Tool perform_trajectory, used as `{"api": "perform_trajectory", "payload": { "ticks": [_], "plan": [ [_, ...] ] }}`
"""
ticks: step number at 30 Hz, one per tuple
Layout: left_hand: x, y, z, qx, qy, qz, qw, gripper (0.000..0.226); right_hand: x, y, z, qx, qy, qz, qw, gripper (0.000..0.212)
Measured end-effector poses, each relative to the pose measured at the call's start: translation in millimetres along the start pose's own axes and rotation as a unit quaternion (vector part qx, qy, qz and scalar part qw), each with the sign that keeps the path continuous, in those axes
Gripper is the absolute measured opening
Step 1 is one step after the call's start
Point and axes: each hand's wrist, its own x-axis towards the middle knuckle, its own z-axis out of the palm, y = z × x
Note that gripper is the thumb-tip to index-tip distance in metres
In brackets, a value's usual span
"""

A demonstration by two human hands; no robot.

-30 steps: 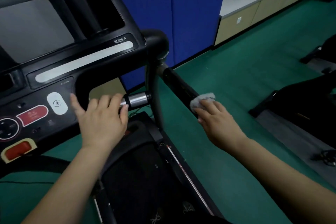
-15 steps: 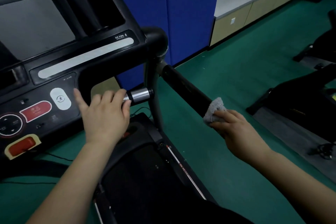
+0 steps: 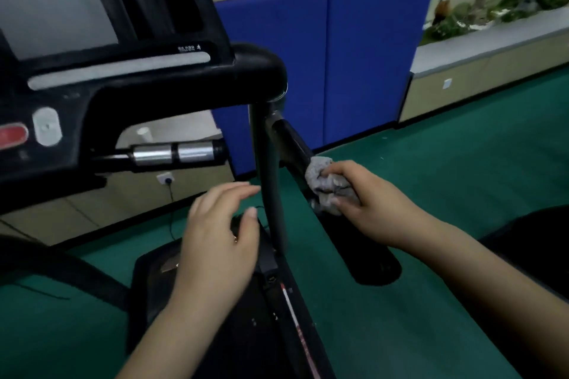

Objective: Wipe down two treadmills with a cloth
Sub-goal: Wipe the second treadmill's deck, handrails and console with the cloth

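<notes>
A black treadmill fills the left half, its console (image 3: 117,71) up high with a red button and a white button. Its right handrail (image 3: 363,249), a black padded bar, slopes down toward me. My right hand (image 3: 369,203) grips a crumpled grey cloth (image 3: 326,181) and presses it onto the upper part of that handrail. My left hand (image 3: 221,234) hovers below the console with fingers relaxed and spread, holding nothing, just left of the treadmill's upright post (image 3: 271,188). The silver pulse grip (image 3: 172,154) above it is bare.
Green floor (image 3: 431,163) spreads to the right. Blue wall padding (image 3: 323,64) stands behind the post. A low ledge with plants (image 3: 492,37) runs along the far right. A dark shape (image 3: 538,234), cut off at the right edge, lies on the floor.
My left hand has let go of the silver pulse grip and dropped lower, toward the post. My right hand has slid the cloth along the handrail, now wrapped more around the bar.
</notes>
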Motion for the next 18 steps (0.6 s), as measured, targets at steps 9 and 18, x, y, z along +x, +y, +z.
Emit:
{"api": "perform_trajectory", "payload": {
  "ticks": [9,18],
  "plan": [
    [-30.1,105.4,108.6,-0.052,0.074,-0.075,0.993,0.036,-24.1,51.9,-9.7,0.259,-0.158,-0.135,0.943,0.068],
    [-7.7,133.3,119.5,0.133,0.035,-0.125,0.983,0.030,-36.0,94.1,-20.5,0.442,-0.101,-0.067,0.889,0.055]
  ]
}}
